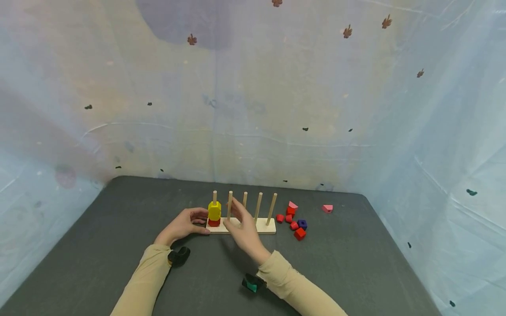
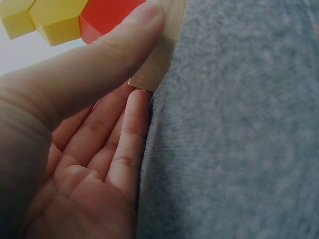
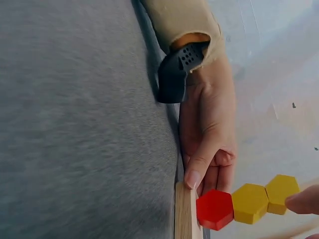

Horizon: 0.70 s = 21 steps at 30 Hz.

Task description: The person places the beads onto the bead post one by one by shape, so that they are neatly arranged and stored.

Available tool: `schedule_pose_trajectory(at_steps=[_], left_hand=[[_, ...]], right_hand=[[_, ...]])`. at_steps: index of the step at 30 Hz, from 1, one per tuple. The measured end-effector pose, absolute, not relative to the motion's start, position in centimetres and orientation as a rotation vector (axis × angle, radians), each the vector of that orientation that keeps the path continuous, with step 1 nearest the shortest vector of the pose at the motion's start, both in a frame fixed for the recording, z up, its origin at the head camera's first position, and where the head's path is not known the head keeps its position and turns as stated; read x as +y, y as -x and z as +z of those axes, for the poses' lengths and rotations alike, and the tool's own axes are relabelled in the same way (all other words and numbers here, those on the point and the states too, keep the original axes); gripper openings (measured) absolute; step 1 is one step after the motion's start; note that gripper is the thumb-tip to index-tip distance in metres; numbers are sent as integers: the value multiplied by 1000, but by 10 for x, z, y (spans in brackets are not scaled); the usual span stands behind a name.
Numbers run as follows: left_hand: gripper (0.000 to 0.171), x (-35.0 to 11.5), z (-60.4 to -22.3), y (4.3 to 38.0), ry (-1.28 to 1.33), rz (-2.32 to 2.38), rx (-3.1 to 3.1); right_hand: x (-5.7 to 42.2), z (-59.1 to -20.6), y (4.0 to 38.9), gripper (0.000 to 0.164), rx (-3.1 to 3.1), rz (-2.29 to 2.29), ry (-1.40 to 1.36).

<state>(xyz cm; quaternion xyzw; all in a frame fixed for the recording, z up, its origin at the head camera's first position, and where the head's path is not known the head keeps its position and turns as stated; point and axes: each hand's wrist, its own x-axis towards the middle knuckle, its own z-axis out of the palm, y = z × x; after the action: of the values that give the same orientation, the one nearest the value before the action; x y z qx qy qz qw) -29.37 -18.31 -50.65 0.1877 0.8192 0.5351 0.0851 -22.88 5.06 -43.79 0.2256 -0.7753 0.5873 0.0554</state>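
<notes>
A pale wooden base (image 1: 265, 226) carries several upright pegs in a row. On its leftmost peg, yellow hexagonal blocks (image 1: 215, 211) sit above a red hexagonal block (image 1: 214, 223); in the right wrist view two yellow ones show. My left hand (image 1: 185, 225) holds the base's left end, the thumb pressed on its front edge and the fingers behind. Around the second peg (image 1: 230, 204) lies my right hand (image 1: 243, 228), thumb and fingers apart, with no block visible in it. One right fingertip (image 3: 304, 200) overlaps the upper yellow block in the right wrist view.
Right of the base lie several loose red blocks (image 1: 300, 234), a dark blue block (image 1: 302, 224) and a pink block (image 1: 292, 205). Another pink block (image 1: 327, 208) lies farther right. The dark grey table (image 1: 118, 245) meets a patterned sheet (image 1: 253, 109) behind.
</notes>
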Motion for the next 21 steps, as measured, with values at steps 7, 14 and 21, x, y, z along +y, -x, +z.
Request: schedule_pose_trajectory(at_steps=[7, 14, 21], left_hand=[[64, -182, -508, 295, -542, 1594, 2461], [63, -182, -507, 293, -522, 1587, 2461], [65, -180, -508, 293, -500, 1580, 2470]], right_hand=[[85, -417, 199, 54, -2401, 1699, -763], [136, -427, 199, 45, -2435, 1550, -692], [193, -447, 219, 48, -2472, 1356, -569]])
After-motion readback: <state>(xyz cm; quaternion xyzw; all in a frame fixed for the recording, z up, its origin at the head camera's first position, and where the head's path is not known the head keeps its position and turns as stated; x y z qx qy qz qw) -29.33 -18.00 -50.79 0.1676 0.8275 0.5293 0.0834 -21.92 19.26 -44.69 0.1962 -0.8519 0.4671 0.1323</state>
